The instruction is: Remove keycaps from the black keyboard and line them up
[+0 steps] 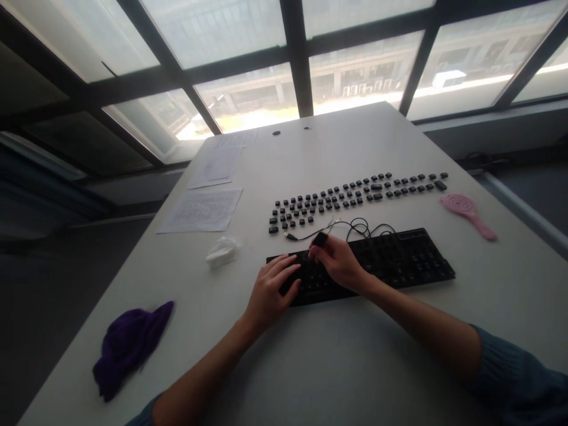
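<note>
A black keyboard [399, 260] lies across the table in front of me, with many keycaps off its left and middle parts. My left hand [273, 287] rests on its left end, fingers apart and flat on top, thumb toward the front edge. Above the keys just right of it, my right hand [339, 260] is closed in a pinch around a small black block-like piece [320, 238]. Its exact kind is hard to make out, and its lower part is hidden by the fingers. Loose black keycaps [328, 199] lie in rows behind the keyboard.
A black USB cable [306, 238] coils behind the keyboard. The pink hairbrush [470, 216] lies at right. To the left are white crumpled tissue [222, 252], a purple cloth [131, 343] and printed sheets [202, 210]. Windows [248, 89] stand beyond the white table [355, 139].
</note>
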The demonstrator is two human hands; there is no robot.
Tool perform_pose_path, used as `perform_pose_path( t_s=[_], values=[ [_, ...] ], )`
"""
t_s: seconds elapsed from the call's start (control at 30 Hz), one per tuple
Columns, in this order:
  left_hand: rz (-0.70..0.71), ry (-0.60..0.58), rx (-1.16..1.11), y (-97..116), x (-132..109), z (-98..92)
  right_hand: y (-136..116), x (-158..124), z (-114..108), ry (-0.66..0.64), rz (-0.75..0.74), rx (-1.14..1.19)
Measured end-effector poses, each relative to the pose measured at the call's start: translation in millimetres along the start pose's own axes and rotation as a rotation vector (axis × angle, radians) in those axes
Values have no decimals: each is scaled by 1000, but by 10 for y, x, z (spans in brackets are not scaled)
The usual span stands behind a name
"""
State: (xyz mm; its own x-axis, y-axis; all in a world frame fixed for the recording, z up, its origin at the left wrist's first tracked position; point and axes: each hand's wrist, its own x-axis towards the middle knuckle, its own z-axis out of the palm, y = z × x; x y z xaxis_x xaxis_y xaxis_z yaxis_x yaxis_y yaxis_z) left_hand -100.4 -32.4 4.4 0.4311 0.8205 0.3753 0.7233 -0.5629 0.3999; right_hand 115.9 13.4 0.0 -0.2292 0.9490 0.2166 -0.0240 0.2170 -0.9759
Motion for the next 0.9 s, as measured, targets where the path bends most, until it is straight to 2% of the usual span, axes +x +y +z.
perform_pose_path(
  t_s=[0.23,0.37,0.6,0.8,0.9],
  values=[
    [43,-70,2,-16,-54,22,-45,-106,-74,-138,-115,-319],
    [50,-74,-36,-49,-87,44,-55,-117,-62,-253,-142,-315],
    [30,-80,-60,-55,-93,60,-53,-92,-65,-344,-131,-319],
    [15,-97,-64,-48,-92,55,-56,-72,-67,-304,-106,-357],
    [11,-101,-60,-48,-96,63,-81,-54,-72,-340,-95,-353]
  ],
)
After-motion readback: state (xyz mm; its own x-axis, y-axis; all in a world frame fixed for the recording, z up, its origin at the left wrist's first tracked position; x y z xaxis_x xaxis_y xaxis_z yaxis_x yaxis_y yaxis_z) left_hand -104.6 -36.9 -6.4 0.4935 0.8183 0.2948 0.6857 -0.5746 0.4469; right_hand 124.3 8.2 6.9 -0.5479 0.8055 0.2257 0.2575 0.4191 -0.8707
